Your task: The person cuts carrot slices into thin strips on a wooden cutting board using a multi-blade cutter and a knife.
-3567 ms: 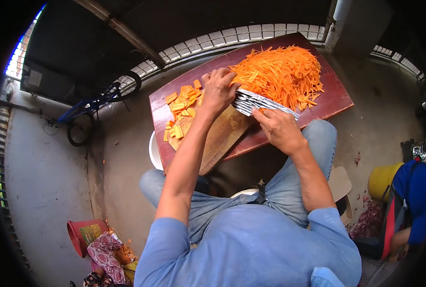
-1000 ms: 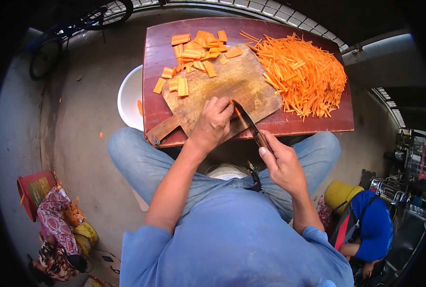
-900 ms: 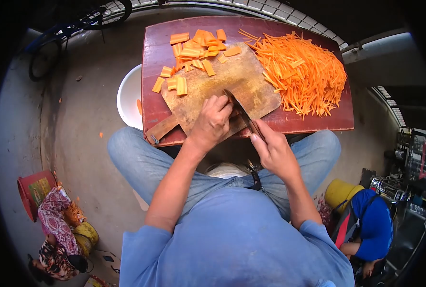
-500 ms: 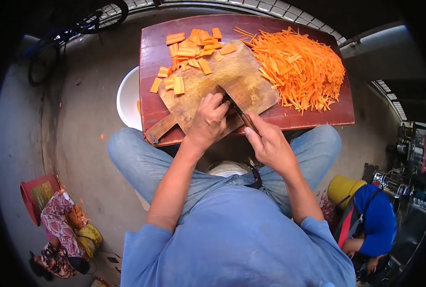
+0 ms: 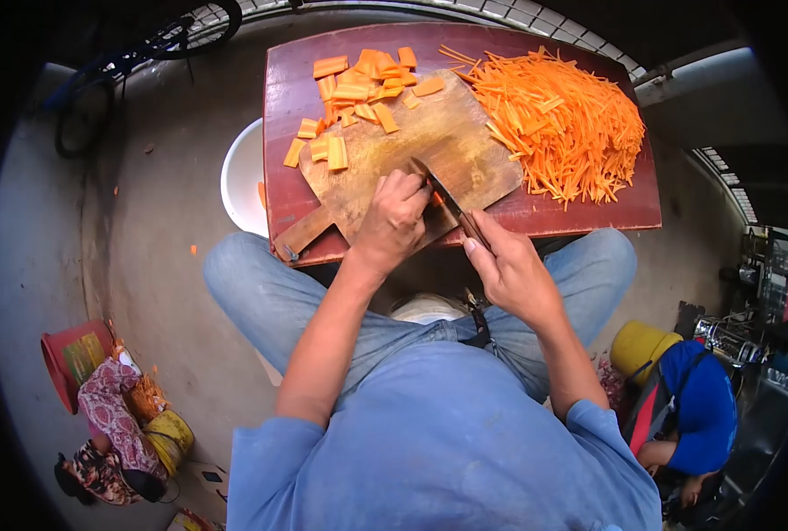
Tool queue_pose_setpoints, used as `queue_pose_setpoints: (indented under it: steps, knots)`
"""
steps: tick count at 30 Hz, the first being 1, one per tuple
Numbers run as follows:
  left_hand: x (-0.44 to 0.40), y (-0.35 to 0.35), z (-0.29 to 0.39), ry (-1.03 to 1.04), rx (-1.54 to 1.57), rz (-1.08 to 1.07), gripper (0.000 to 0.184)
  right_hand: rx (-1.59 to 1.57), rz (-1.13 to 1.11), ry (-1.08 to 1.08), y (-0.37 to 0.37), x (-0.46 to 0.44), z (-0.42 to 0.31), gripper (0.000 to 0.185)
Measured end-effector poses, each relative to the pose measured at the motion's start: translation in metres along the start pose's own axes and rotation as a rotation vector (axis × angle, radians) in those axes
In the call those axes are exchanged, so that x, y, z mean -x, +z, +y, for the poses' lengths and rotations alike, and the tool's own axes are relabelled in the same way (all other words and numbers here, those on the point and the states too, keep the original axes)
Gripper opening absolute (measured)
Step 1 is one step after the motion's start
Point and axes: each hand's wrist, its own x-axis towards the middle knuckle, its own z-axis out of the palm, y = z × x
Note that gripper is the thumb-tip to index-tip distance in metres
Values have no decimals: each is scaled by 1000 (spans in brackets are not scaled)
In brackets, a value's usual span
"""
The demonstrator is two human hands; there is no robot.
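My right hand [image 5: 511, 270] is wrapped round the knife [image 5: 449, 199] handle, thumb alongside, likely for steering. My left hand [image 5: 395, 217] is bunched over a mostly hidden carrot piece [image 5: 435, 199] at the cutting board's [image 5: 451, 146] near edge, probably pinning it; fingertips out of sight. Carrot slices [image 5: 358, 88] toward tabletop's [image 5: 292, 75] far-left corner, shredded carrot [image 5: 566, 128] toward far-right corner, seemingly so they don't mix.

The dark red table [image 5: 289, 93] carries the following. Right side: a heap of shredded carrot [image 5: 566, 128], resting directly on the table. Centre: a wooden cutting board [image 5: 380, 164] (handle [image 5: 303, 234] toward the near left corner). Far left: carrot pieces [image 5: 351, 92], some on the table, others overlapping the board.
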Motion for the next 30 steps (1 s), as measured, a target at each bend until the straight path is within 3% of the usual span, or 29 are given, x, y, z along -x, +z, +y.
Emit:
queue_pose_setpoints:
  steps: [6,9,15,21,30]
  knots:
    - [-2,3,-2,55,-17,50,36,-22,-47,56,-5,-9,-11,33]
    - [-2,2,1,37,-42,24,24,-45,-15,36,1,-5,-3,31]
    - [0,6,-2,69,-41,98,24,-39,-40,83,-4,-8,-13,31]
    - [1,6,-2,51,-64,58,23,-12,-20,-24,5,-17,0,29]
    - [1,9,-4,75,-69,89,16,10,-52,59,-4,-12,-17,28]
